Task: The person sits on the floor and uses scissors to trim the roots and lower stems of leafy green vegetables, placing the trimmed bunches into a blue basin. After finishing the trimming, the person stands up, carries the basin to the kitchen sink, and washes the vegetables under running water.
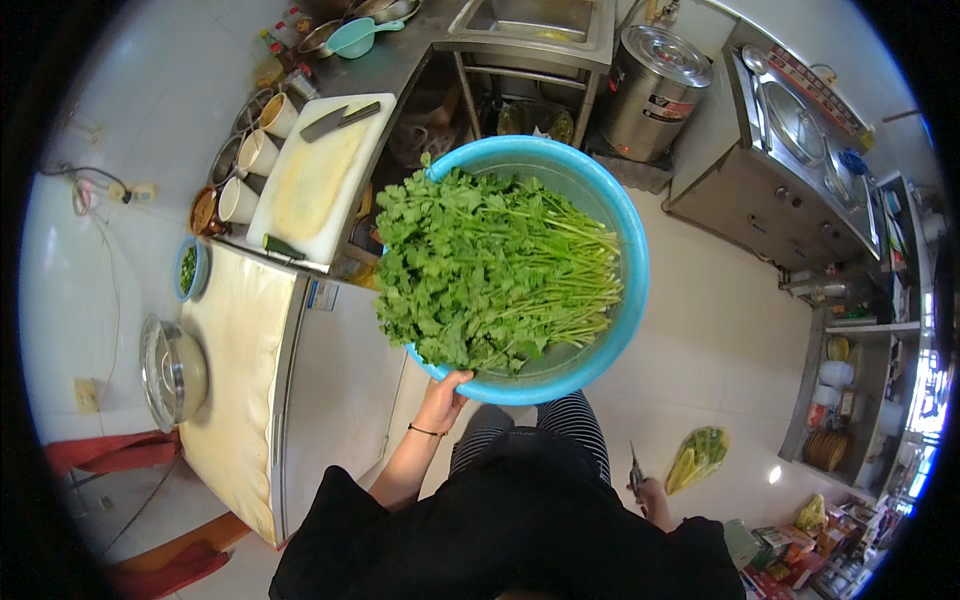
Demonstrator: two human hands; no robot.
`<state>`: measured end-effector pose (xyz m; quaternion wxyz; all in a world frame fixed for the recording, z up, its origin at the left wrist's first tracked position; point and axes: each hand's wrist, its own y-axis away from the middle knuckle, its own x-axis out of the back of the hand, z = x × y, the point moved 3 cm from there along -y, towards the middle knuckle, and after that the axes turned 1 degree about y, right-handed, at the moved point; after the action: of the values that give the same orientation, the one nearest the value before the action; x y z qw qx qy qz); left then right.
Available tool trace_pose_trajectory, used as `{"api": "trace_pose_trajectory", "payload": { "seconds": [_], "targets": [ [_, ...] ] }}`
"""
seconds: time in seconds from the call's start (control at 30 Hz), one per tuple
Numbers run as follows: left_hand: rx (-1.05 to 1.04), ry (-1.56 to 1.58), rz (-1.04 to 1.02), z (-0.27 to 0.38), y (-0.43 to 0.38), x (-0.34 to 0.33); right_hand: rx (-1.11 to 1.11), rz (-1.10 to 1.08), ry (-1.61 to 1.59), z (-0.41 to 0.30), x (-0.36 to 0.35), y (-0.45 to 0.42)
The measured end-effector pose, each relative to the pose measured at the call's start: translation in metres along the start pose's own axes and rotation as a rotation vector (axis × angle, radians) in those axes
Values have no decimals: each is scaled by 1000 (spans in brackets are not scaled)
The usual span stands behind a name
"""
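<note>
My left hand [442,401] grips the near rim of a large blue plastic basin [636,255], its thumb over the edge. A big bunch of leafy green herbs, like cilantro, [480,262] lies in the basin, leaves to the left and stems to the right. Low at my right side, my right hand [651,496] is closed around the handles of a pair of scissors [636,469], blades pointing forward. A clear plastic bag of leafy greens [697,457] rests on the floor just beyond that hand.
On the left counter, a white cutting board [319,172] bears a kitchen knife [337,122] and a green vegetable piece [283,246]. Ahead are a steel sink [529,19] and a lidded steel pot [656,94]. A steel stove unit [765,202] and shelves [862,330] line the right.
</note>
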<state>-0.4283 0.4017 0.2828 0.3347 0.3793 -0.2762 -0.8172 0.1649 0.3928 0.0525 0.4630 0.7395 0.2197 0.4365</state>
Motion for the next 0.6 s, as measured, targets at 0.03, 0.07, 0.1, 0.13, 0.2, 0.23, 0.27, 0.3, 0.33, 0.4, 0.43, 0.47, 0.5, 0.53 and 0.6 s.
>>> {"api": "trace_pose_trajectory", "payload": {
  "seconds": [0.03,0.07,0.1,0.13,0.2,0.23,0.27,0.3,0.33,0.4,0.43,0.47,0.5,0.53,0.6],
  "targets": [
    [-10,3,15,7,-11,-12,228,114,112,8,30,-19],
    [-33,-22,0,22,-23,-25,161,115,17,-39,44,-36],
    [-57,-45,-7,36,-32,-37,88,111,-73,-104,64,-36],
    [-43,-31,-3,44,-38,-48,170,307,181,-145,88,-36],
    [-21,-9,16,59,-43,-62,168,292,51,-190,120,-46],
    [-34,-11,31,71,-51,-70,215,318,-8,-241,139,-27],
    [-34,-15,45,82,-60,-78,212,332,-29,-267,154,-22],
    [-39,-18,50,97,-73,-89,213,355,-55,-295,169,-20],
    [-46,-2,69,112,-83,-102,210,376,-85,-315,178,-19],
    [-26,10,56,116,-109,-92,219,331,-150,-330,176,-13],
    [-30,10,23,127,-129,-93,237,330,-200,-344,179,-16],
    [-40,-38,13,137,-143,-95,166,309,-103,-337,172,-34],
    [-12,-31,29,150,-154,-109,193,393,-240,-280,153,-87],
    [-45,-38,2,158,-176,-103,205,342,-141,-301,136,-83],
    [-42,-53,-27,196,-189,-146,-119,153,-30,-264,96,-105]
  ]
}}
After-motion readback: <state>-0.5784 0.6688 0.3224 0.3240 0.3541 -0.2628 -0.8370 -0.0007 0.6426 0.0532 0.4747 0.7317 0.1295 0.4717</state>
